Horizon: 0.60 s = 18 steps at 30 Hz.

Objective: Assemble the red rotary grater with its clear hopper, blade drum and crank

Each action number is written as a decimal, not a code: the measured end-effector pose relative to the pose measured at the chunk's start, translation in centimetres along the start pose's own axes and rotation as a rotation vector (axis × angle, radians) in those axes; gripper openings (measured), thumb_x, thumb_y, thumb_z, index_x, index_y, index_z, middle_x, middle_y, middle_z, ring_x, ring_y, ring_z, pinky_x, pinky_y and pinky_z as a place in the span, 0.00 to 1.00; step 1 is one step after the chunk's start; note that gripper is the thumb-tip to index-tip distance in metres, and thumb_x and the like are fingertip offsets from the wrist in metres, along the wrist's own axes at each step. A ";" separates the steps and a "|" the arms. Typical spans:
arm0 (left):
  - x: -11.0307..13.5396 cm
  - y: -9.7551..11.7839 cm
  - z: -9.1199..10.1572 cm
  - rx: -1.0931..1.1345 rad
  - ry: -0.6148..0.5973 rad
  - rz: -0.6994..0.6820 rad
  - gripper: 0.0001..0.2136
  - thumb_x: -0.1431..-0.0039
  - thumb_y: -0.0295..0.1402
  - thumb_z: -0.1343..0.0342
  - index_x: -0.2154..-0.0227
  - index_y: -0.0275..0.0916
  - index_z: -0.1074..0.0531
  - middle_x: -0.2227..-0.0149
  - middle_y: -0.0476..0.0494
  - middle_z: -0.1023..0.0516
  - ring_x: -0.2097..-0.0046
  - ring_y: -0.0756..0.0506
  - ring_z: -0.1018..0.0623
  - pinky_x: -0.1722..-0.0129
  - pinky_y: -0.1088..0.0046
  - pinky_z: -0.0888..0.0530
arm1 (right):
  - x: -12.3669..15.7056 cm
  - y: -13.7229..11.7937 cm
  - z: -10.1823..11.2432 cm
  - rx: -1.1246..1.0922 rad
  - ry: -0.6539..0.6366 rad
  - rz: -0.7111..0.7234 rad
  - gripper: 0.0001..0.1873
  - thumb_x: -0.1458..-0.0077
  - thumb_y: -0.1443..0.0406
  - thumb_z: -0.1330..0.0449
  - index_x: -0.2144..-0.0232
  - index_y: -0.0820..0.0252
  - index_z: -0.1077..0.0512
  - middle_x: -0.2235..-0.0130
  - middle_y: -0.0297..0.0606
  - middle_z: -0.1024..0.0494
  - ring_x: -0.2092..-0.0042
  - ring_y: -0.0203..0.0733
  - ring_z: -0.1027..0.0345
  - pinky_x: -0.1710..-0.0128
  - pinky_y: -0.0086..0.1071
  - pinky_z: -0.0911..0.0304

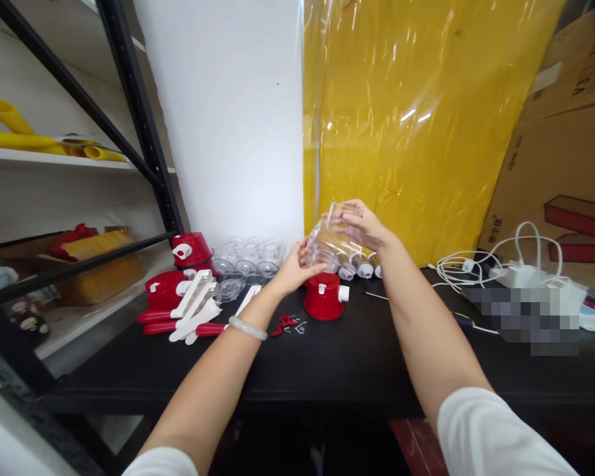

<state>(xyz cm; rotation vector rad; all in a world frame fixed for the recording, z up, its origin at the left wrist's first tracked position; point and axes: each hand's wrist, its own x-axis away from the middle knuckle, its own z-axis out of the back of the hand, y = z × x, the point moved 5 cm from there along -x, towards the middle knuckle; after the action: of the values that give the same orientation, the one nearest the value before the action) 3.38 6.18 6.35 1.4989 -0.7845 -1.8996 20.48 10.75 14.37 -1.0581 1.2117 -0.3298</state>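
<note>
Both of my hands hold a clear plastic container (330,239) tilted just above a red base with a white knob (324,296) on the black table (337,357). My left hand (295,266) grips its lower left end, fingers curled round it. My right hand (364,226) wraps over its upper right end. A pale bangle (248,328) sits on my left wrist. Small red and metal bits (288,324) lie on the table under my left forearm.
Red bases and white handles (186,301) are piled at the table's left, with clear cups (248,261) behind them. White cables and a charger (506,268) lie at the right. A black metal shelf (143,139) stands at the left, cardboard boxes (565,152) at the right.
</note>
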 end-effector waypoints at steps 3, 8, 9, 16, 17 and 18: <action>1.0 -0.5 -1.7 0.133 -0.190 0.076 0.32 0.58 0.42 0.31 0.50 0.40 0.33 0.50 0.37 0.24 0.49 0.37 0.23 0.48 0.55 0.27 | 0.3 0.1 -0.1 0.002 -0.147 -0.001 0.29 0.62 0.54 0.29 0.59 0.54 0.34 0.57 0.37 0.22 0.56 0.42 0.26 0.51 0.46 0.34; 2.5 -1.0 -1.9 -0.264 0.188 0.070 0.32 0.60 0.45 0.30 0.53 0.39 0.34 0.55 0.37 0.22 0.52 0.37 0.22 0.49 0.55 0.27 | -0.2 0.1 0.0 0.174 -0.036 0.001 0.33 0.60 0.53 0.30 0.52 0.53 0.33 0.52 0.41 0.24 0.49 0.46 0.30 0.47 0.49 0.37; 2.6 -0.9 -1.7 -0.366 0.269 0.068 0.32 0.62 0.46 0.30 0.55 0.39 0.34 0.56 0.38 0.23 0.53 0.37 0.22 0.51 0.55 0.27 | -0.3 0.0 0.0 0.233 0.010 0.008 0.35 0.61 0.53 0.30 0.51 0.53 0.34 0.53 0.42 0.25 0.49 0.47 0.30 0.47 0.49 0.37; 2.8 -1.6 -2.1 -0.578 0.346 0.044 0.37 0.67 0.51 0.29 0.56 0.40 0.38 0.56 0.38 0.27 0.51 0.35 0.24 0.53 0.56 0.27 | -0.3 -1.0 -1.9 0.669 0.143 0.122 0.45 0.66 0.53 0.27 0.46 0.58 0.37 0.58 0.44 0.26 0.53 0.53 0.29 0.48 0.54 0.38; 2.8 -1.8 -2.2 -0.574 0.327 0.036 0.38 0.67 0.50 0.29 0.54 0.40 0.39 0.54 0.38 0.27 0.50 0.35 0.25 0.51 0.56 0.28 | -0.4 -1.0 -2.0 0.669 0.131 0.138 0.45 0.65 0.53 0.27 0.46 0.58 0.37 0.59 0.44 0.26 0.53 0.52 0.29 0.48 0.54 0.37; 2.9 -2.0 -2.3 -0.570 0.300 0.025 0.40 0.67 0.50 0.29 0.52 0.40 0.40 0.51 0.37 0.28 0.47 0.35 0.26 0.49 0.56 0.29 | -0.4 -0.8 -1.9 0.653 0.122 0.143 0.44 0.65 0.53 0.28 0.46 0.58 0.37 0.59 0.43 0.26 0.53 0.52 0.29 0.48 0.53 0.37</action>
<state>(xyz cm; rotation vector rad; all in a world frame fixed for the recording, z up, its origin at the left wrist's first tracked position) 4.85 5.11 2.59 1.3445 -0.1046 -1.6352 18.94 9.74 15.35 -0.3892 1.1620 -0.6326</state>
